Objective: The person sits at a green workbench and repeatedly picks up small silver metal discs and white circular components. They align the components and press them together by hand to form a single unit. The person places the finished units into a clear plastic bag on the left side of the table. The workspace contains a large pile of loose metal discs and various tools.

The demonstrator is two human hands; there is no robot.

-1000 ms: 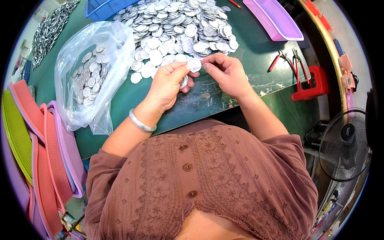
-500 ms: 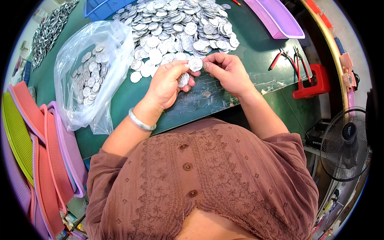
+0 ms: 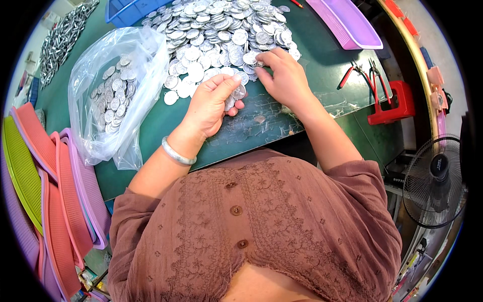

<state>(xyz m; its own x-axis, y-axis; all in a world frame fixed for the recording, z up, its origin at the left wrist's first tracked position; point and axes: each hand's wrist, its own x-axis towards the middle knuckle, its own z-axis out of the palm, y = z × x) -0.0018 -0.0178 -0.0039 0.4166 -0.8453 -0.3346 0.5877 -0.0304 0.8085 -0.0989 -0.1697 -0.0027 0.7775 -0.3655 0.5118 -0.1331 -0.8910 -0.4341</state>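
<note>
A big heap of round silver metal discs (image 3: 216, 30) lies on the green table (image 3: 151, 126). My left hand (image 3: 211, 103) is closed on a small stack of these discs (image 3: 236, 94) at the heap's near edge; a silver bangle (image 3: 177, 154) is on that wrist. My right hand (image 3: 284, 75) reaches into the heap a little farther back, its fingertips pinching a single disc (image 3: 258, 63). To the left lies a clear plastic bag (image 3: 118, 90) holding several more discs.
Stacked pink, orange and green mesh trays (image 3: 50, 181) lie at the left edge. A purple tray (image 3: 347, 25) is at the back right, a blue bin (image 3: 126, 10) at the back. Red-handled pliers (image 3: 362, 75) rest by a red holder (image 3: 392, 103). A fan (image 3: 435, 181) stands right.
My right hand has moved away from the left hand, back into the heap, and pinches a disc there. The left hand keeps its stack and has barely moved.
</note>
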